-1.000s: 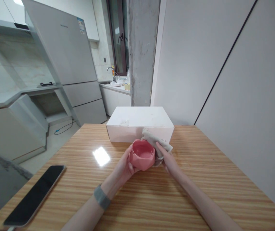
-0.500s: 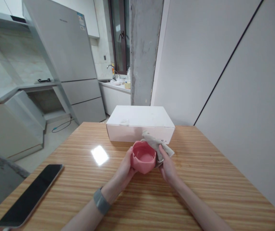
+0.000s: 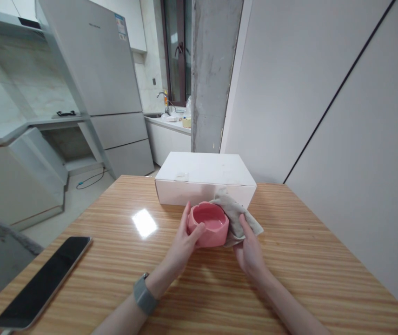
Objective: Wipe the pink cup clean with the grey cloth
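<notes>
My left hand [image 3: 184, 237] grips a pink ashtray [image 3: 213, 238], its thumb on the near side and its fingers around the left side. The ashtray has faceted walls and a notched rim, and its hollow faces up and toward me. In my right hand [image 3: 250, 246] is a grey-beige cloth [image 3: 236, 215], pinched under the thumb. The cloth lies against the right side of the ashtray, and part of it spreads behind the rim. My right fingers are partly hidden beneath the cloth.
A closed white box [image 3: 204, 170] stands on the wooden table [image 3: 115, 284] just beyond my hands. A dark phone [image 3: 45, 281] with a cable lies at the left edge. Behind are a fridge [image 3: 115, 70], a sink counter and a white wall [image 3: 307, 60] at right.
My left hand has shifted its grip, with the thumb now across the ashtray's near side. The ashtray has turned. My right hand and the cloth have moved slightly right, and the cloth is more spread.
</notes>
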Tool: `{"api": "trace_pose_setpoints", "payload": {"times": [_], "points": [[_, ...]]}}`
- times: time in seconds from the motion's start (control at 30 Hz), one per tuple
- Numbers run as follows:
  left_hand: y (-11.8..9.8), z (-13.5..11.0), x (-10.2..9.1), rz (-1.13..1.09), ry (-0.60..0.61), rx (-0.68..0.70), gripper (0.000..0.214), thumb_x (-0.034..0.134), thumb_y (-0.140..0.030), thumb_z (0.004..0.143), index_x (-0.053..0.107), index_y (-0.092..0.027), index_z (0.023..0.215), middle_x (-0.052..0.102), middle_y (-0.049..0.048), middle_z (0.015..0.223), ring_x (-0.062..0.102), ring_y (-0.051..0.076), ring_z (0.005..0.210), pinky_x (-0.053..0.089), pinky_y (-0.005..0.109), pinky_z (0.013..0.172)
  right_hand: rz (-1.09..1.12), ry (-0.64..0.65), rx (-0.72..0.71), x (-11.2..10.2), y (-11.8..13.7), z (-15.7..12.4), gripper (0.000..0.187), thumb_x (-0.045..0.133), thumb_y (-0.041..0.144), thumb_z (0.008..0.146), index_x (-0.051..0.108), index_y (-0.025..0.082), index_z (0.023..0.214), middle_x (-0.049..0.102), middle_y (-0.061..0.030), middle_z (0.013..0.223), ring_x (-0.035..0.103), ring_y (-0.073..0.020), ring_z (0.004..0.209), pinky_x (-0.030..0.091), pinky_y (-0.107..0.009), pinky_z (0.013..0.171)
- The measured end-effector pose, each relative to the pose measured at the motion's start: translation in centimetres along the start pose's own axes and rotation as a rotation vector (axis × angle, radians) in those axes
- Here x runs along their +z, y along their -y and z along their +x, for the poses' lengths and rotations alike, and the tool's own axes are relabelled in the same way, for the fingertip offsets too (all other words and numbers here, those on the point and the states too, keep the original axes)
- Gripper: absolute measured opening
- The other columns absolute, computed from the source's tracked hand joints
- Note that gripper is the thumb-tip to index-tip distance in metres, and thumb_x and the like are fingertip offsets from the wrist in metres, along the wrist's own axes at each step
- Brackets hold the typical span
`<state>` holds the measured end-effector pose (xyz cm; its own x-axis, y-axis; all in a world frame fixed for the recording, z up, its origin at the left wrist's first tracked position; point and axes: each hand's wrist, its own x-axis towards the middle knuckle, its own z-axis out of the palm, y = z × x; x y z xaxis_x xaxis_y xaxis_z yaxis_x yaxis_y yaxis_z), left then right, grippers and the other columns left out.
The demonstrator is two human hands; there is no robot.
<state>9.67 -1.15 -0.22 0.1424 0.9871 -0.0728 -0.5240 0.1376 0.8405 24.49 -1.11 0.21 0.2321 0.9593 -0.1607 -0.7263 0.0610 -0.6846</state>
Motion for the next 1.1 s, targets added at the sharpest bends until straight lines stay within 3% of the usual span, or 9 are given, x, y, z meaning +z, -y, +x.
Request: {"api": "trace_pose_setpoints", "payload": {"times": [0.1,0.2,0.3,0.4,0.53,0.63,0.7,1.0,1.1], "points": [[0.0,0.0,-0.2,0.208,0.052,0.096,0.109,0.087,-0.021,0.054,0.028,-0.026,0.145,0.045,0.0109,0.143,0.046,0.027,0.128,0.037,0.039,0.107,-0.015,0.049,0.025,0.0,0.2,0.1,0.036,0.073,0.043,0.071,0.073,0.020,0.098,0.075,-0.0056,0.105,0.064,-0.0276,0.109,0.054,-0.040,0.090],[-0.2,0.0,0.0,0.328,-0.021,0.142,0.110,0.090,-0.012,0.040,0.040,-0.022,0.137,0.052,0.0126,0.136,0.047,0.030,0.125,0.035,0.041,0.108,-0.031,0.058,0.051,-0.1,0.6,0.2,0.036,0.073,0.043,0.071,0.073,0.020,0.098,0.075,-0.0065,0.104,0.064,-0.0285,0.110,0.054,-0.041,0.090],[-0.7,0.0,0.1,0.210,-0.039,0.056,0.090,0.088,-0.020,0.048,0.047,-0.020,0.129,0.058,0.0137,0.128,0.056,0.031,0.115,0.045,0.043,0.096,-0.044,0.028,0.071,-0.3,0.8,0.3,0.038,0.073,0.044,0.070,0.073,0.019,0.099,0.075,-0.0063,0.103,0.063,-0.0290,0.112,0.054,-0.041,0.091],[-1.0,-0.1,0.0,-0.005,0.077,-0.104,0.067,0.075,-0.042,0.068,0.052,-0.014,0.125,0.066,0.0165,0.114,0.065,0.030,0.097,0.052,0.043,0.081,-0.044,-0.002,0.044,-0.3,0.8,0.3,0.039,0.074,0.044,0.070,0.072,0.021,0.101,0.074,-0.0037,0.107,0.062,-0.0270,0.114,0.051,-0.038,0.095],[-0.8,-0.2,0.0,-0.181,0.193,-0.239,0.069,0.048,-0.062,0.082,0.056,-0.007,0.123,0.068,0.0197,0.109,0.065,0.031,0.100,0.050,0.042,0.086,-0.024,0.108,0.061,0.1,0.5,-0.3,0.040,0.071,0.048,0.073,0.072,0.022,0.103,0.073,-0.0029,0.111,0.060,-0.0262,0.117,0.049,-0.037,0.097],[-0.5,-0.3,0.4,-0.191,0.228,-0.174,0.060,0.054,-0.053,0.084,0.053,-0.012,0.129,0.063,0.0155,0.124,0.057,0.031,0.114,0.046,0.041,0.094,-0.012,0.212,0.098,0.5,0.4,-0.8,0.042,0.068,0.051,0.075,0.071,0.021,0.105,0.072,-0.0042,0.114,0.058,-0.0269,0.118,0.049,-0.038,0.097],[-0.4,-0.3,0.6,-0.148,0.197,-0.120,0.058,0.062,-0.047,0.080,0.054,-0.014,0.128,0.061,0.0138,0.126,0.055,0.031,0.117,0.045,0.041,0.096,-0.005,0.212,0.106,0.7,0.3,-1.1,0.043,0.069,0.050,0.075,0.071,0.020,0.105,0.072,-0.0046,0.113,0.059,-0.0274,0.117,0.050,-0.038,0.096],[0.6,1.2,-0.5,0.197,-0.041,0.140,0.050,0.075,-0.040,0.068,0.061,-0.015,0.109,0.066,0.0111,0.111,0.058,0.028,0.109,0.042,0.037,0.097,-0.031,0.003,0.070,0.5,0.1,-1.4,0.050,0.081,0.050,0.058,0.073,0.019,0.097,0.077,-0.0042,0.098,0.064,-0.0289,0.109,0.058,-0.037,0.083],[0.7,1.5,-0.7,0.106,-0.029,0.053,0.051,0.066,-0.051,0.074,0.061,-0.017,0.111,0.065,0.0103,0.114,0.056,0.027,0.111,0.045,0.037,0.094,-0.055,-0.018,0.036,0.4,-0.2,-1.5,0.052,0.084,0.049,0.054,0.073,0.020,0.096,0.076,-0.0033,0.099,0.064,-0.0275,0.108,0.058,-0.034,0.081]]}}
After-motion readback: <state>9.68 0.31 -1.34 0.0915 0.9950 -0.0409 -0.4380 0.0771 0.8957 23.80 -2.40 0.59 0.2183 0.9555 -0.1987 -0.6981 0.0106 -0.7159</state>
